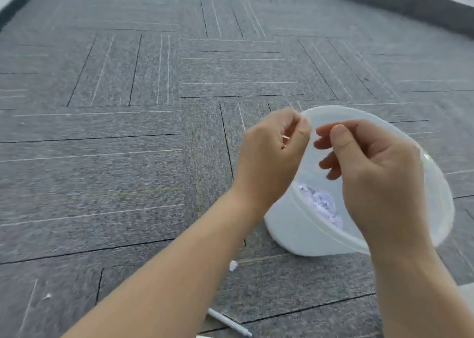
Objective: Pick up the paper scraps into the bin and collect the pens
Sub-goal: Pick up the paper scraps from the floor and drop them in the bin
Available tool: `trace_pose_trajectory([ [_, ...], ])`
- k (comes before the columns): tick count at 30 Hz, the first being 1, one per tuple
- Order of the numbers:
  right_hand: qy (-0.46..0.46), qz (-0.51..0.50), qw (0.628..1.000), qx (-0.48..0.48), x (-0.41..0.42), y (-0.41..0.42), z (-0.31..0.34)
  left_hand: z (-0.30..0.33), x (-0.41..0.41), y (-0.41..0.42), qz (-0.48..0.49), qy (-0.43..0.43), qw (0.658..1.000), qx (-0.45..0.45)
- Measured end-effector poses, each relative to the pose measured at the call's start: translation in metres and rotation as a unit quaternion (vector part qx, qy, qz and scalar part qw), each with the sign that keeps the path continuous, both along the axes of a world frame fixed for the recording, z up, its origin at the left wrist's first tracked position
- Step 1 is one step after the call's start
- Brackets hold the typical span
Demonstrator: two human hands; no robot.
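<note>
A white plastic bin point(295, 224) stands on the grey carpet, tipped toward me, with a pile of pale paper scraps point(322, 204) inside. My left hand point(272, 152) hovers at the bin's left rim, its fingers curled shut around a small white paper scrap point(285, 137) that barely shows. Over the bin's mouth, my right hand point(372, 173) has its thumb pressed to its forefinger, and nothing shows in it. One loose scrap point(233, 265) lies on the carpet just in front of the bin. A white pen point(229, 323) lies near the bottom edge, under my left forearm.
Another tiny scrap point(47, 296) lies on the carpet at the lower left. Grey carpet tiles point(128, 132) stretch away to a dark skirting and wall point(410, 1) at the back right.
</note>
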State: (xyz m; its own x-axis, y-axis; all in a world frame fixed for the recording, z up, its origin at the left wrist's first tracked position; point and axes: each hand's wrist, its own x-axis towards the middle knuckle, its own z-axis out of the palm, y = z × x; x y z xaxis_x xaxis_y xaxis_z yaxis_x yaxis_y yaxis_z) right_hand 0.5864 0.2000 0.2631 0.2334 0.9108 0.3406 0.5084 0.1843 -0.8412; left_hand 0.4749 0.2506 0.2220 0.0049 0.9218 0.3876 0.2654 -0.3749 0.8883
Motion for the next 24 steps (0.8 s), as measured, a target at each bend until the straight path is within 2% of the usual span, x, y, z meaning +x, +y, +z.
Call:
trace_pose_trajectory([
  [3,0.039,0.107,0.993,-0.003,-0.052,-0.006,-0.031,-0.047,-0.07,-0.024,0.094,0.037,0.995,-0.014],
  [4,0.023,0.144,0.989,-0.011,-0.071,-0.008,-0.052,-0.07,-0.098,-0.037,0.125,0.067,0.989,-0.032],
  [6,-0.07,0.225,0.971,-0.039,-0.104,-0.015,-0.103,-0.122,-0.152,-0.073,0.162,0.156,0.971,-0.083],
  [8,-0.187,0.326,0.92,-0.115,-0.124,-0.026,-0.161,-0.169,-0.2,-0.121,0.164,0.277,0.933,-0.16],
  [10,-0.283,0.414,0.846,-0.181,-0.129,-0.039,-0.209,-0.202,-0.234,-0.171,0.167,0.363,0.883,-0.247],
  [11,-0.32,0.44,0.816,-0.195,-0.13,-0.045,-0.226,-0.212,-0.244,-0.193,0.164,0.377,0.868,-0.279],
  [13,-0.37,0.464,0.781,-0.194,-0.131,-0.054,-0.244,-0.224,-0.252,-0.229,0.132,0.387,0.858,-0.311],
  [16,-0.435,0.502,0.727,-0.176,-0.138,-0.058,-0.253,-0.234,-0.245,-0.255,0.073,0.426,0.855,-0.286],
  [18,-0.481,0.527,0.687,-0.14,-0.145,-0.058,-0.255,-0.238,-0.243,-0.264,0.052,0.474,0.833,-0.28],
  [21,-0.504,0.533,0.674,-0.086,-0.154,-0.053,-0.259,-0.242,-0.242,-0.274,0.048,0.529,0.815,-0.233],
  [24,-0.495,0.538,0.675,-0.094,-0.166,-0.052,-0.26,-0.249,-0.237,-0.275,0.077,0.549,0.812,-0.181],
])
